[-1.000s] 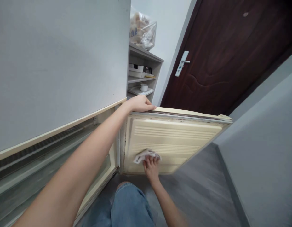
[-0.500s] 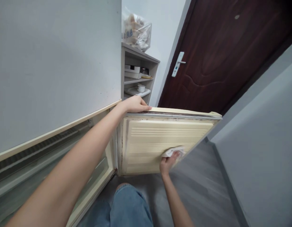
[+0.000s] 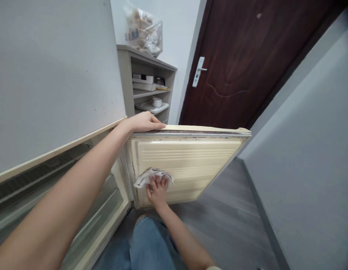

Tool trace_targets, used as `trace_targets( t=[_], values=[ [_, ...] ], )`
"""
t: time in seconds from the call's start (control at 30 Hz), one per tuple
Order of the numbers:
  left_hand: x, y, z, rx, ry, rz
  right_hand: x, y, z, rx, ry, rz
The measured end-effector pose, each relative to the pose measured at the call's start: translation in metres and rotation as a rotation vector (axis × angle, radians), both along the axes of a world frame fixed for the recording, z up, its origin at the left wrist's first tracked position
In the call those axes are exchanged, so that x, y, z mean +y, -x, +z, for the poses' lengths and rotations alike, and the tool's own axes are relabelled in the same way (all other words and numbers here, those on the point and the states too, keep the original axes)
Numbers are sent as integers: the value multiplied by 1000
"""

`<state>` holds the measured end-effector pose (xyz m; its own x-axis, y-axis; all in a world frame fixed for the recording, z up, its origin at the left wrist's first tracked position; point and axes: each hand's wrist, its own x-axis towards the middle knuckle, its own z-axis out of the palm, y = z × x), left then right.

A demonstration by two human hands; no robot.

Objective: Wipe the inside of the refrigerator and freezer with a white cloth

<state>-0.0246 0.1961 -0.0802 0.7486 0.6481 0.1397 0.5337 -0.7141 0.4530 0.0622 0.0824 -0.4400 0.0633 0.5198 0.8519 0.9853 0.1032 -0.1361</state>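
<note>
A cream-coloured refrigerator door (image 3: pixel 202 152) stands open in front of me, its ribbed inner face turned towards me. My left hand (image 3: pixel 145 122) is closed over the door's top edge near the hinge side, its fingertips partly hidden behind the edge. Against the lower left of the inner panel, my right hand (image 3: pixel 157 190) presses a white cloth (image 3: pixel 145 178), fingers bent over it. Dark stains run along the door's grey gasket (image 3: pixel 190 134). To the left, the refrigerator compartment (image 3: pixel 120 187) is open, with my left forearm crossing in front of it.
A grey shelf unit (image 3: pixel 124 80) behind the door holds boxes, trays and a white cup (image 3: pixel 157 102). On top sits a clear plastic bag (image 3: pixel 147 32). A dark red room door (image 3: pixel 230 67) and a pale wall (image 3: pixel 303 142) bound the right side.
My right hand has slid the cloth leftwards across the panel, from near the free edge to the hinge side. The left hand stays on the top edge. My view has shifted slightly right.
</note>
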Motion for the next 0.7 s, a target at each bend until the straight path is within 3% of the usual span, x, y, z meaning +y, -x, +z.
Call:
trace_targets(
  t=[0.13,0.3,0.4,0.47,0.53,0.7],
  values=[
    [2,0,0,23,5,-21,-11,-74,24,84,-74,-159],
    [4,0,0,23,10,-13,-17,-173,86,425,-339,-363],
    [4,0,1,27,15,-15,-18,-209,120,573,-450,-431],
    [3,0,2,28,18,-22,-17,-211,136,582,-475,-429],
    [3,1,2,21,27,-32,-15,-192,145,508,-457,-396],
    [3,2,2,-7,16,-29,-6,-83,159,45,-259,-78]
  ],
)
